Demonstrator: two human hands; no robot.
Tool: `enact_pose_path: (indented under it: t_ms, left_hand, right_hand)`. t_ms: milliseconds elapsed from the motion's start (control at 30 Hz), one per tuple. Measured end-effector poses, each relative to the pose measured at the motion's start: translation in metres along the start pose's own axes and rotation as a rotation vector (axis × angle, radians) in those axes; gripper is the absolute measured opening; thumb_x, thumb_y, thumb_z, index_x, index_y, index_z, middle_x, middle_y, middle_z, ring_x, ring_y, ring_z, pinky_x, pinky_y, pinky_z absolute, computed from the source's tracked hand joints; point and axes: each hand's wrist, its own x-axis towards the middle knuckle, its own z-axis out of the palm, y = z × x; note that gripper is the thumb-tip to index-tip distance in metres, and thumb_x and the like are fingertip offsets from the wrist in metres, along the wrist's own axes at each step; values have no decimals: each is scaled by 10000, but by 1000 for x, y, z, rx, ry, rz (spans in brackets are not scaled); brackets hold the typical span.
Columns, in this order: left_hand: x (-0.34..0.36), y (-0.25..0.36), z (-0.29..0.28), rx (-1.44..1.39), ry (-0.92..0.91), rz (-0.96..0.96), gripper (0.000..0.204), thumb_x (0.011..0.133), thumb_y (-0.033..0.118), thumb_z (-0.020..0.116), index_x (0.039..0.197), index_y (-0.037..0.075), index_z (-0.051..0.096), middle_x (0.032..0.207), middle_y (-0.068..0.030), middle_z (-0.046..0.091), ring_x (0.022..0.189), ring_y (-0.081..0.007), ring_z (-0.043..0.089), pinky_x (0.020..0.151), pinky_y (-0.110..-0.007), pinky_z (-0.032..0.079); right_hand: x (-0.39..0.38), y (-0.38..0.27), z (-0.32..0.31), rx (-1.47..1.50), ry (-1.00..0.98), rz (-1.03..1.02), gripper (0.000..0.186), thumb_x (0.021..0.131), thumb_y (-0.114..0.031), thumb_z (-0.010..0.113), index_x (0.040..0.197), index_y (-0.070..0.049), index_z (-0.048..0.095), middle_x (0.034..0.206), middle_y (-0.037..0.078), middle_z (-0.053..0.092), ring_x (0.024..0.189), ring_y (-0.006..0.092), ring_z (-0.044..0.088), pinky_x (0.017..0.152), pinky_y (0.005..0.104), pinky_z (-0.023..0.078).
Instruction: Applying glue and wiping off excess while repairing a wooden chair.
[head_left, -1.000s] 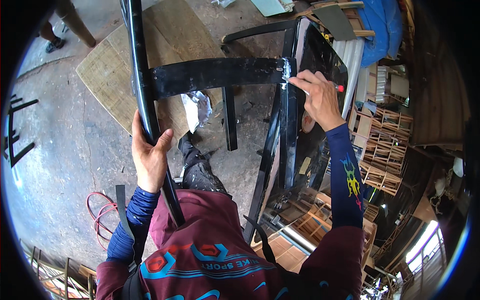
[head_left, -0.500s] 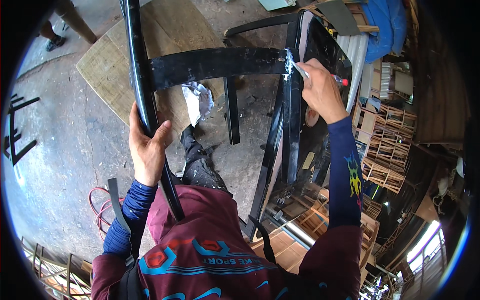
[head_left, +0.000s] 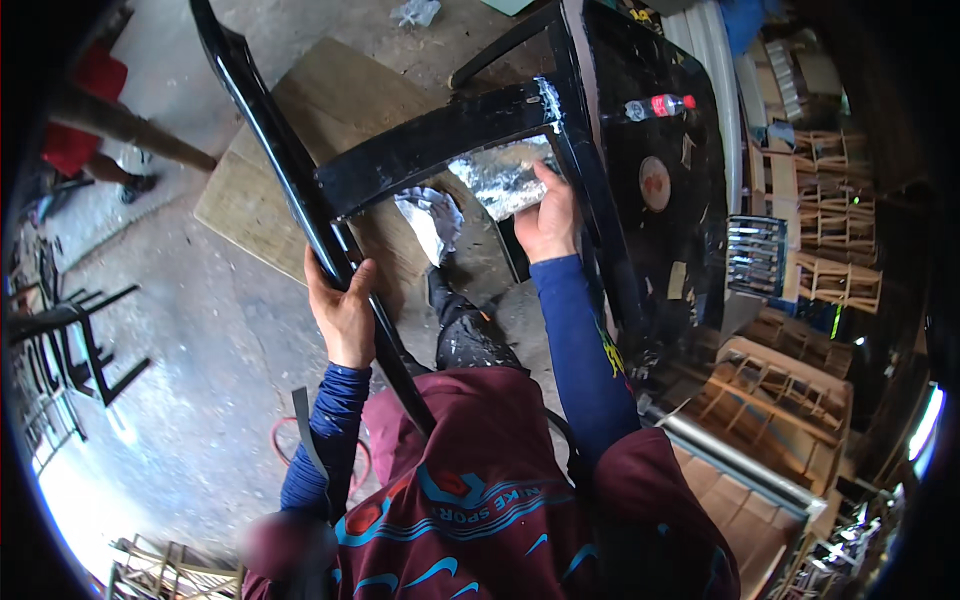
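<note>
My left hand (head_left: 345, 305) grips the long glossy black rail (head_left: 280, 150) of a chair frame. My right hand (head_left: 545, 215) holds a shiny, white-smeared flat sheet (head_left: 495, 175), its material unclear, below the curved black crosspiece (head_left: 430, 130). White paste (head_left: 550, 102) coats the joint between crosspiece and upright. A crumpled white paper (head_left: 430, 222) shows through the frame. To the right, a plastic bottle with red label and cap (head_left: 660, 106) and a round container (head_left: 655, 185) lie on a black panel (head_left: 690, 240).
A plywood board (head_left: 255, 195) lies on the concrete floor. At the upper left are another person's legs and red clothing (head_left: 95, 160). More black frames (head_left: 90, 350) are at left; wooden frames (head_left: 835, 200) stack at right. A red hose (head_left: 360, 465) is near my left arm.
My right hand has left the white-pasted joint, moved down-left, and now holds the shiny sheet instead of the pen-like tool. The view has shifted, showing more of the other person and black frames.
</note>
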Motion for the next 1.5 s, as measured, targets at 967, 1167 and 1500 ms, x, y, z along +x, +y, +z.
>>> enact_pose_path:
  t_ms: [967,1167,1500]
  left_hand:
    - [0,0,0,110,-15,-5,685,899,37,692,1487,26,342,980,-84,632,780,-145,636,683,-271,548]
    - [-4,7,2,78,2,-27,687,883,14,699,1479,14,357,964,-69,641,794,-141,635,713,-270,545]
    - [-1,1,-2,91,16,-10,657,870,24,723,1438,6,393,994,-43,594,841,-133,589,767,-263,516]
  right_hand:
    - [-52,-70,46,-1614,62,-1046,233,895,-18,598,1107,46,669,955,213,635,893,390,662,772,436,523]
    - [-22,-58,80,-2116,86,-889,182,859,-79,614,994,26,675,987,223,643,933,362,681,785,426,544]
    - [-1,-120,99,-1883,-282,-399,201,801,-78,568,912,17,706,960,273,689,972,419,674,862,472,537]
